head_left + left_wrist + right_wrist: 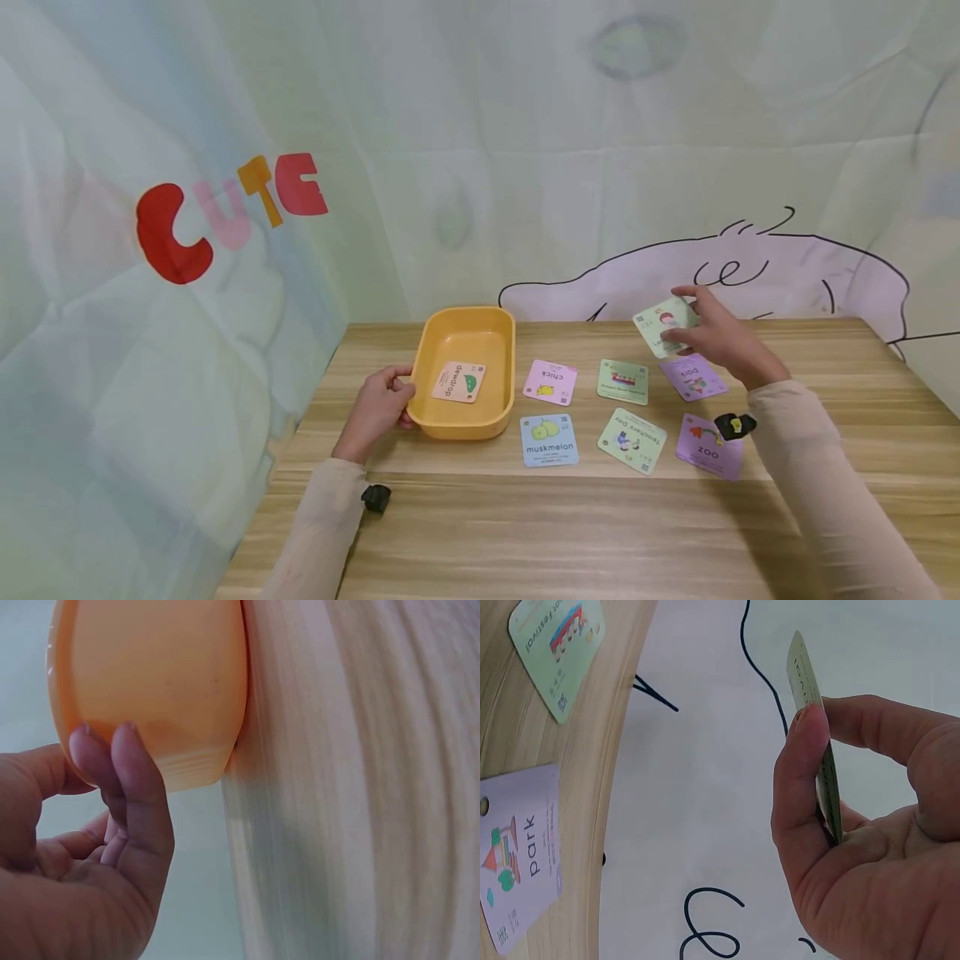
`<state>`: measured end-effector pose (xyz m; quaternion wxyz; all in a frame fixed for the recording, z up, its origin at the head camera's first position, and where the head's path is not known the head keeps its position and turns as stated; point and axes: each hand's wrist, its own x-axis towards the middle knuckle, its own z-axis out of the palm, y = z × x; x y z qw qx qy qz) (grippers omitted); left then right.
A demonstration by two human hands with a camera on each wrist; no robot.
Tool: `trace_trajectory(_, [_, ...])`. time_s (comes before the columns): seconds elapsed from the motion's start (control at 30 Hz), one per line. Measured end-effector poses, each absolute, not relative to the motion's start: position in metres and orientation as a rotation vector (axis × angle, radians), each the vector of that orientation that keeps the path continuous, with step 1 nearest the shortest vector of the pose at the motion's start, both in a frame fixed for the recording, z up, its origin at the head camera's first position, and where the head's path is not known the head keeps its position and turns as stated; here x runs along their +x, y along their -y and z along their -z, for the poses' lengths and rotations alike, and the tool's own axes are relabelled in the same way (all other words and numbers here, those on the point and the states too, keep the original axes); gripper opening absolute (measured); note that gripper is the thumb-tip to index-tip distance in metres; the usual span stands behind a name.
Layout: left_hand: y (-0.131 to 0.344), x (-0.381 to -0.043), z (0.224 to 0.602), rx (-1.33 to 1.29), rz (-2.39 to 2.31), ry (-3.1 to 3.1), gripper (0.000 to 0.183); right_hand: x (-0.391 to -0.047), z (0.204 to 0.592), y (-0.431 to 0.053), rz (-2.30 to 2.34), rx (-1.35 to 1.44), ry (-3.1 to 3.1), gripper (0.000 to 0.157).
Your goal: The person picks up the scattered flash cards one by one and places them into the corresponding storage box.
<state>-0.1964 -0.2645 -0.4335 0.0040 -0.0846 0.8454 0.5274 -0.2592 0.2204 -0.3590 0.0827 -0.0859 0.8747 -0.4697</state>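
The left hand (pixel 378 410) grips the near-left edge of the yellow plastic tray (pixel 465 432). The right hand (pixel 718 333), well apart, pinches a pale green picture card (pixel 654 328) raised near the park card (pixel 696 382). Fingers obscure its caption. The right wrist view presents it nearly edge-on; only the head view shows the dewdrop card (pixel 459 382) inside the tray.

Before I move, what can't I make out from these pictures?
Held card: head view, right fingers cover part of its face; right wrist view, nearly edge-on.
Inside of the tray: left wrist view, hidden by its wall.
Park card: right wrist view, cut off by the left edge.
Muskmelon card: head view, fine print too small to read.
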Motion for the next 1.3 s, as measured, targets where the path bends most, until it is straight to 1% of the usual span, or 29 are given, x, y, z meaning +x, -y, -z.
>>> trace_trajectory(0.8, [0.264, -0.195, 0.432, -0.251, -1.636, -2.657, 0.038, -0.26, 0.359, -0.179, 1.43, -0.313, -2.548, 0.079])
trace_trajectory(1.07, [0.264, -0.195, 0.432, -0.252, -1.639, -2.659, 0.038, -0.261, 0.36, -0.168, 1.435, -0.315, -2.525, 0.081])
trace_trajectory(1.3, [0.263, -0.195, 0.432, -0.255, -1.632, -2.664, 0.038, -0.26, 0.36, -0.154, 1.424, -0.32, -2.521, 0.079])
